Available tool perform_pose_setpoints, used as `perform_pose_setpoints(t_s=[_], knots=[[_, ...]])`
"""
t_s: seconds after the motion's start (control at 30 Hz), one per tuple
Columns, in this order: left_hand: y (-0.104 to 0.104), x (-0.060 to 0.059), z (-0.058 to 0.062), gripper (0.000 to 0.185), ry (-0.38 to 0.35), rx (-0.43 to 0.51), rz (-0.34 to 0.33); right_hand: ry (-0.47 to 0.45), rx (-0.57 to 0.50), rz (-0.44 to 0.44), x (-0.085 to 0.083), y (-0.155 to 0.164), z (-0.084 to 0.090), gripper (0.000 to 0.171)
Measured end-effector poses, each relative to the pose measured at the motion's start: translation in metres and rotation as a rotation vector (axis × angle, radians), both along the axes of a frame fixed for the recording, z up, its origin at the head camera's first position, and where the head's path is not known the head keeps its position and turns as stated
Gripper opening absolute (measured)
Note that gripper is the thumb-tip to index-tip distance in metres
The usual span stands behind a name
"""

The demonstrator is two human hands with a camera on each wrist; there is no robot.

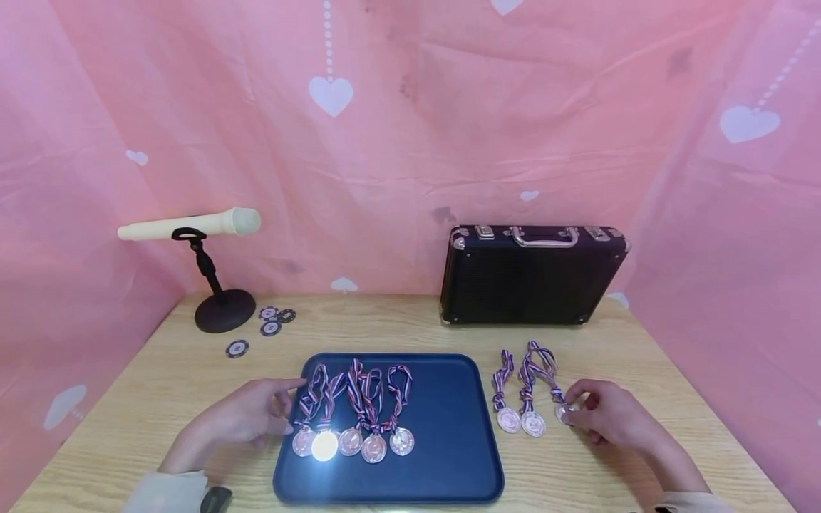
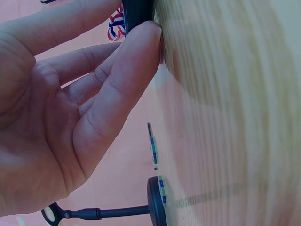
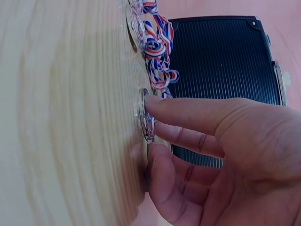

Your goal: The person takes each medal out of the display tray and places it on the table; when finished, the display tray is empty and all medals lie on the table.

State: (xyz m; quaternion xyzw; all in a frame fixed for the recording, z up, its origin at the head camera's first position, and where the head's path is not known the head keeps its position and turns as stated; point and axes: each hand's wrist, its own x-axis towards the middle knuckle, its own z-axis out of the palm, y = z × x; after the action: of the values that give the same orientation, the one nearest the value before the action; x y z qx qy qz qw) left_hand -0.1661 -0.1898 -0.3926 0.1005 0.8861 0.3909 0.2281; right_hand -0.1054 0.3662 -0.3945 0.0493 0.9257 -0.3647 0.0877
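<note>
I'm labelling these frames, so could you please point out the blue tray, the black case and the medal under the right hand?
blue tray (image 1: 449,427): head view, bare floor.
black case (image 1: 532,285): head view, front panel.
medal (image 3: 147,123): right wrist view, disc's rim by the fingertip.

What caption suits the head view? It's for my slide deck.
Right hand touches a medal on the table; left hand rests at the blue tray holding five medals.

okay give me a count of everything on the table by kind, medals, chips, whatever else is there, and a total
Medals on the blue tray: 5
Medals on the table beside the tray: 3; the right hand touches the rightmost one
Poker chips: 4
Trays: 1
Black cases: 1
Microphones on a stand: 1
Total: 15
The left hand rests at the tray's left edge.
</note>
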Motion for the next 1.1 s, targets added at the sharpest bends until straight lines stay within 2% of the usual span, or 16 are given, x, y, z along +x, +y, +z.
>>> perform_pose_setpoints(t_s=[0.23,0.37,0.7,0.83,1.1], knots=[[0.0,0.001,-0.001,0.074,-0.003,-0.013,0.009,-0.011,0.038,-0.016,0.002,0.008,0.0,0.023],[0.0,0.002,-0.001,0.072,-0.018,-0.027,0.03,-0.004,0.038,0.055,0.005,0.01,0.002,0.021],[-0.001,0.001,-0.001,0.073,0.003,-0.028,0.015,-0.012,-0.068,0.17,0.005,0.0,0.002,0.023],[0.0,-0.001,-0.001,0.073,0.017,-0.024,-0.005,-0.018,-0.053,0.16,0.005,-0.006,0.002,0.026],[0.002,-0.002,-0.001,0.074,-0.002,-0.039,0.02,-0.004,-0.028,0.144,0.005,-0.019,0.002,0.025]])
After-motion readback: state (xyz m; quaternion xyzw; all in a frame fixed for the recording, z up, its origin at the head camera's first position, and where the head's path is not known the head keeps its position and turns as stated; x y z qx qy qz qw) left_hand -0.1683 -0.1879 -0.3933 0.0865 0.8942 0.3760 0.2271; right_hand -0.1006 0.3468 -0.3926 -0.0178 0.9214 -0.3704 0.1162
